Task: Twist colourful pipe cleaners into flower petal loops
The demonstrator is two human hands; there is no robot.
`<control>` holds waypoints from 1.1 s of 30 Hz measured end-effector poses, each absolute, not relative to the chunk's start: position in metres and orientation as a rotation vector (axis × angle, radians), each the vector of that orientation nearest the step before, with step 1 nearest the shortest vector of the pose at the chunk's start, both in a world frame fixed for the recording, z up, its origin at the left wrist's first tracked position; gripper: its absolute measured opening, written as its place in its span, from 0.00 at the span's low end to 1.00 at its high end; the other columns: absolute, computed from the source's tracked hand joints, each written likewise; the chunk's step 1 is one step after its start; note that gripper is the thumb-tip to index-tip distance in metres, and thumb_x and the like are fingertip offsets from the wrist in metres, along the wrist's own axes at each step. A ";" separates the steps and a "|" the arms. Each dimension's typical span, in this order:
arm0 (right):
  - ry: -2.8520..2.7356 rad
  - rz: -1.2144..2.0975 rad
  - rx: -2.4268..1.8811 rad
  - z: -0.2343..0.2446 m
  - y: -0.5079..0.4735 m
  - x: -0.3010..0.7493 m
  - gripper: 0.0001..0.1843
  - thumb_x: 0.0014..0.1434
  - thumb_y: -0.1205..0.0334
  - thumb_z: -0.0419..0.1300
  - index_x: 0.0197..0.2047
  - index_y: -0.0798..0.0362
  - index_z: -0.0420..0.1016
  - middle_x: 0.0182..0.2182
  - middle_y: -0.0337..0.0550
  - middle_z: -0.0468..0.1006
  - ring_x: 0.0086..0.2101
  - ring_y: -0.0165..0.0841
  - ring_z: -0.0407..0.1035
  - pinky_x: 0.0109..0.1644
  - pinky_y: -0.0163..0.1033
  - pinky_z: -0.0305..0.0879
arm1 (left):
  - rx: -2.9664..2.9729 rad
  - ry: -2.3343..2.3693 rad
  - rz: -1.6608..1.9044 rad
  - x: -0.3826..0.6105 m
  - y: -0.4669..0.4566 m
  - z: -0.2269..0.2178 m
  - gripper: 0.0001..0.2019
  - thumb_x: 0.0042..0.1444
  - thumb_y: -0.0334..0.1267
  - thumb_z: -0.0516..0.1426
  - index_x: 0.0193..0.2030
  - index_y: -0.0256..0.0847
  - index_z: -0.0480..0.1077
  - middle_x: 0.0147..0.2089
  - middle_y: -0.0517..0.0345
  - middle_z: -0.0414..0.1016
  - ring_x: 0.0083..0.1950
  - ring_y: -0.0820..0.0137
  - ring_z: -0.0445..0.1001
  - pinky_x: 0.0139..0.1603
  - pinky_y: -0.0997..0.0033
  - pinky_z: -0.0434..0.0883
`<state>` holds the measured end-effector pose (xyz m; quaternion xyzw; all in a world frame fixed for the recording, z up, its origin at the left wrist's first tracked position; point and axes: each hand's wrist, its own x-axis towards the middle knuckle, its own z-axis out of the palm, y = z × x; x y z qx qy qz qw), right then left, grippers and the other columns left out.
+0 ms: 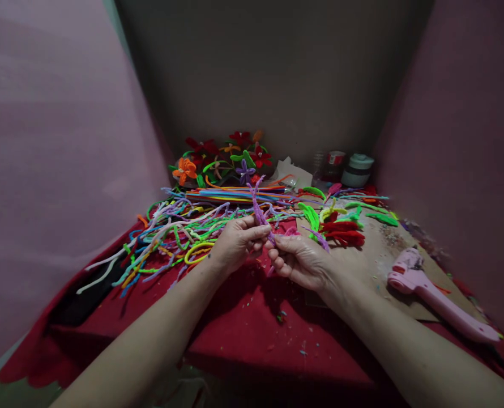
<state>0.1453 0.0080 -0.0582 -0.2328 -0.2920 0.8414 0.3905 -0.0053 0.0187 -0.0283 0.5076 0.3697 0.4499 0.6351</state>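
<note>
Both my hands meet over the red cloth (243, 317) at the middle of the view. My left hand (235, 245) is closed, pinching a twisted purple pipe cleaner piece (258, 209) that sticks up from its fingertips. My right hand (298, 259) is closed too, its fingers pinching the lower end of the same purple piece, with a purple strand trailing past its thumb. A tangled heap of coloured pipe cleaners (171, 238) lies just left of my left hand.
Finished pipe cleaner flowers (224, 158) stand at the back. Straight pipe cleaners (235, 194) lie in a bundle before them. Green and red bent pieces (341, 226) lie right of my hands. A pink glue gun (430, 292) rests on cardboard (379, 249) at right. Jars (347, 167) stand behind.
</note>
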 end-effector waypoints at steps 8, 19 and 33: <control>-0.759 2.044 -0.734 -0.048 0.004 0.143 0.11 0.56 0.68 0.54 0.25 0.61 0.72 0.14 0.37 0.69 0.12 0.22 0.61 0.12 0.25 0.55 | 1.196 0.862 1.104 -0.002 0.016 -0.031 0.08 0.46 0.38 0.61 0.29 0.36 0.68 0.20 0.64 0.66 0.18 0.82 0.61 0.18 0.82 0.59; -0.834 1.955 -0.756 -0.049 0.004 0.142 0.07 0.50 0.65 0.59 0.26 0.61 0.72 0.15 0.38 0.71 0.12 0.24 0.63 0.12 0.27 0.57 | 1.358 1.044 1.050 -0.002 0.012 -0.021 0.11 0.46 0.41 0.61 0.25 0.34 0.66 0.17 0.64 0.65 0.14 0.82 0.57 0.13 0.82 0.52; -1.025 1.855 -0.797 -0.047 0.000 0.144 0.12 0.44 0.59 0.65 0.30 0.60 0.73 0.21 0.43 0.75 0.18 0.26 0.67 0.21 0.31 0.65 | 1.196 0.961 1.119 -0.005 0.019 -0.029 0.09 0.46 0.38 0.61 0.29 0.37 0.65 0.20 0.65 0.66 0.15 0.83 0.57 0.13 0.83 0.51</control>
